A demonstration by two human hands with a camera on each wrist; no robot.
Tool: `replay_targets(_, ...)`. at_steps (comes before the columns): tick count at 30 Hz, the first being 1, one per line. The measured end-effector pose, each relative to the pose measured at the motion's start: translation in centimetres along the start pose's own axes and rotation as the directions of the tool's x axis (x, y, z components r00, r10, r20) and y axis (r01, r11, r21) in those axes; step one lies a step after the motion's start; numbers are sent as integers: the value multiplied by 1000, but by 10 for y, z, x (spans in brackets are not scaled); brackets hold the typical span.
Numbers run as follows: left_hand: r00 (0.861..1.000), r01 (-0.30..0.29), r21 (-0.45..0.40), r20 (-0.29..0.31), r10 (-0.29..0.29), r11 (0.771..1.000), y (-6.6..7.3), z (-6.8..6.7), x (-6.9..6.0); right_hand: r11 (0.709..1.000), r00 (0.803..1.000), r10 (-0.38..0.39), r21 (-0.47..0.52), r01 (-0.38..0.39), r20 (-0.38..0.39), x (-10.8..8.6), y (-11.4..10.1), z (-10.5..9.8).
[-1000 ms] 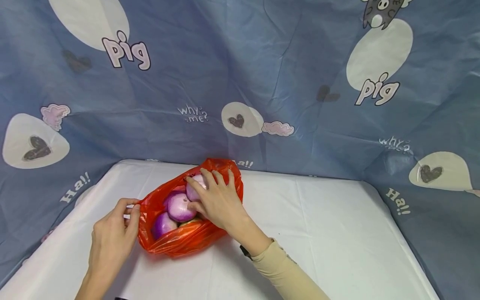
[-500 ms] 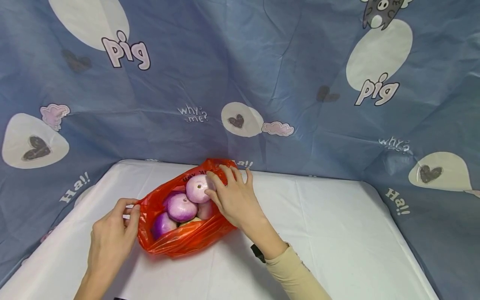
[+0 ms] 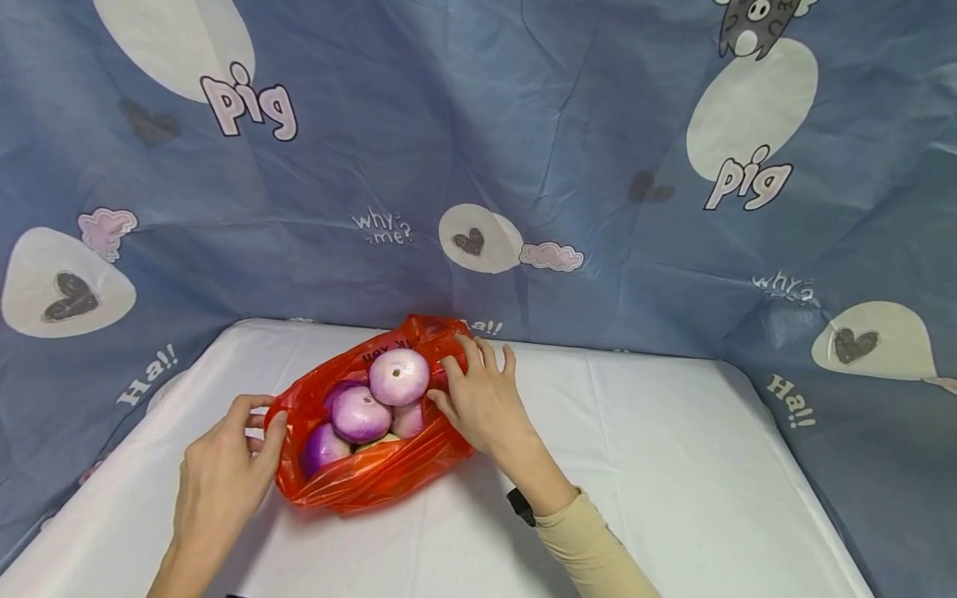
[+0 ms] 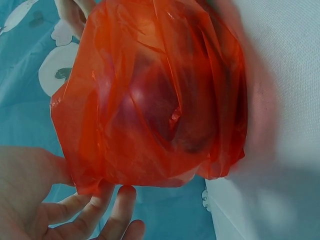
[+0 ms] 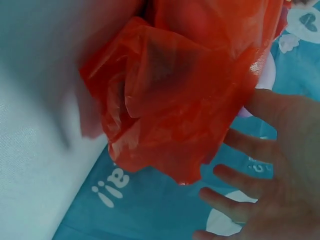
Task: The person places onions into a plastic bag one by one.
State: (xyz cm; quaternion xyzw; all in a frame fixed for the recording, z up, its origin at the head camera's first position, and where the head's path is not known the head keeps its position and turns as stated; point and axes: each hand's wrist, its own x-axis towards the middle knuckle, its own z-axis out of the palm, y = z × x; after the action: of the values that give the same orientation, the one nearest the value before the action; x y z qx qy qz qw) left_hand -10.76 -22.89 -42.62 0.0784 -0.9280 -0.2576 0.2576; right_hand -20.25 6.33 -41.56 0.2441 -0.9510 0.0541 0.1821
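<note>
A red plastic bag (image 3: 359, 482) lies on its side of the table with its mouth spread wide. Several purple onions show inside it, the topmost onion (image 3: 399, 376) resting above another onion (image 3: 360, 414). At the bag's left rim, my left hand (image 3: 224, 473) pinches the plastic between thumb and fingers. My right hand (image 3: 486, 407) is at the right rim, thumb and forefinger spread apart near the top onion without holding it. In the right wrist view, the right fingers (image 5: 240, 180) are loosely extended, and the thumb reaches the bag's edge, its tip partly hidden.
White cloth covers the table (image 3: 673, 465). Behind it hangs a blue printed curtain (image 3: 583, 149) with cartoon words and hearts. A black band (image 3: 521, 506) sits on the right wrist, below a beige sleeve (image 3: 591, 548).
My right hand has let go of the top onion and drawn back right to the bag's rim, leaving that onion uncovered. The left hand stays at the left rim, its thumb slightly shifted.
</note>
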Motion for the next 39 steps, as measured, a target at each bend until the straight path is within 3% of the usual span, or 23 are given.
replay_targets(15, 997, -49, -27, -58, 47, 998, -2, 2, 1, 999, 997, -2, -53, -2, -73, 0, 4, 12)
replay_targets(24, 997, -33, -40, -72, 30, 999, -3, -1, 4, 996, 993, 68, 70, -61, -96, -7, 13, -6)
replay_targets(29, 992, -8, -69, -125, -1, 998, -2, -2, 5, 989, 989, 82, 134, -65, -121, -14, 21, -20)
replay_targets(34, 979, 57, -128, -190, -81, 990, -1, -4, 7, 980, 981, 100, 189, -68, -169, -21, 33, -29)
replay_targets(39, 980, 78, -132, -174, -100, 988, -2, -4, 8, 980, 985, 93, 190, -64, -145, -25, 41, -28)
